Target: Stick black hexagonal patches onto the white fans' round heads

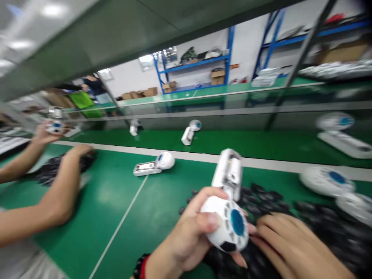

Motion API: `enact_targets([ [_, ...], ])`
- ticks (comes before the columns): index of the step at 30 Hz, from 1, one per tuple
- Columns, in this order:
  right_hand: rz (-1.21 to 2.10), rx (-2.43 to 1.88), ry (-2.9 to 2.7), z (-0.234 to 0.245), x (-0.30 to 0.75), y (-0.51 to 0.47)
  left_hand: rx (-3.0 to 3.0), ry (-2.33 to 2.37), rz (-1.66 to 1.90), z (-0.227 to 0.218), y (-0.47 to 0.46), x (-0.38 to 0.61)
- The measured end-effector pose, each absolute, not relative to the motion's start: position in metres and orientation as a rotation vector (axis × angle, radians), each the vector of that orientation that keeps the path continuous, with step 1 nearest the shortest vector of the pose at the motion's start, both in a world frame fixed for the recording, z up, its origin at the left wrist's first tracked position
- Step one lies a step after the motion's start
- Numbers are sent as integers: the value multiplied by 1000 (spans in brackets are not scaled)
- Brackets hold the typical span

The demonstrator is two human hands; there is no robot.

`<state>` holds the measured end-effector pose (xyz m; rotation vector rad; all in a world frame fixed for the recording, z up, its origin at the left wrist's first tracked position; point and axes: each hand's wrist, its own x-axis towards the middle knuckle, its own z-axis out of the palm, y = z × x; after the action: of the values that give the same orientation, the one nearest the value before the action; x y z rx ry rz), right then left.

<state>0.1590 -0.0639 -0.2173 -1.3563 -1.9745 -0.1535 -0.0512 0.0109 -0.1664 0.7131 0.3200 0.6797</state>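
Note:
My left hand (192, 228) is closed around the round head of a white handheld device (225, 236). A blue disc (237, 222) sits in the middle of that head, ringed by slots, with a black piece (228, 246) at its lower edge. The device's handle (228, 172) points away from me, its hollow inside showing. My right hand (293, 244) is beside the head's right edge, above a pile of small black parts (258, 199). Its fingers are curled and pressed together; whatever they may hold is hidden and blurred.
Similar white devices lie on the green bench (116, 186): one to the left (154, 164), one farther back (190, 131), others at right (328, 182). A co-worker's arms (58, 197) are at left over another black pile, one hand holding a device (55, 126). A shelf overhangs the bench.

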Motion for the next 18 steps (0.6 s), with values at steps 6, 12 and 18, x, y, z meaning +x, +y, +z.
enact_targets([
  [6, 192, -1575, -1680, -185, 153, -73, 826, 683, 768, -153, 6, -44],
  [12, 899, -1402, -981, -164, 143, -75, 1034, 893, 694, -152, 1, -41],
  [18, 872, -1258, -924, -160, 140, -72, 1130, 841, 606, -155, -1, -41],
])
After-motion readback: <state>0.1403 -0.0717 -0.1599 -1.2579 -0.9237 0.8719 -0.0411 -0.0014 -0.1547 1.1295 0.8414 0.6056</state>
